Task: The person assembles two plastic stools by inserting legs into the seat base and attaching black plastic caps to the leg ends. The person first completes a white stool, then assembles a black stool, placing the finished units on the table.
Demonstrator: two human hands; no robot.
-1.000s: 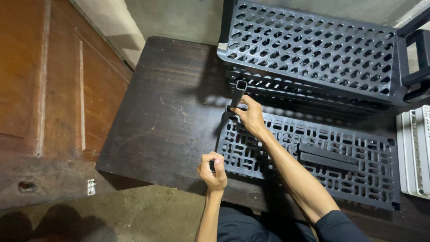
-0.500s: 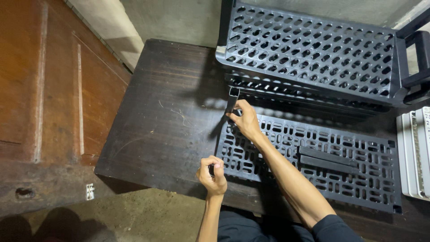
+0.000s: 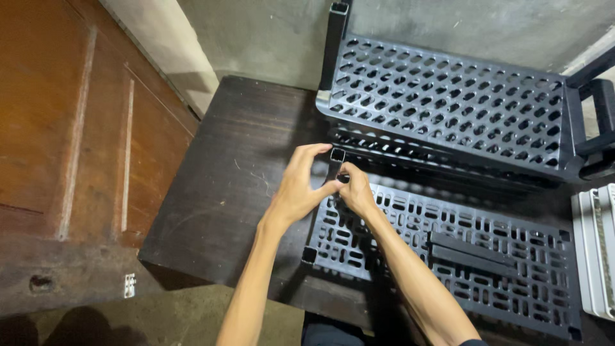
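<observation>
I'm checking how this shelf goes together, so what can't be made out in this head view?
- Foot of the black post: hidden by the left hand and right hand, so its seating in the flat shelf panel corner cannot be told.
- White rack: cut off by the right edge.
- Assembled shelf: its lower tier lies in shadow, and its right side is cut off.

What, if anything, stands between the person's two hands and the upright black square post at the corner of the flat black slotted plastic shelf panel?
Nothing visible does. The left hand and the right hand both close directly on the upright black square post from either side, at the far left corner of the flat black slotted plastic shelf panel. The post's open top shows above the fingers.
</observation>
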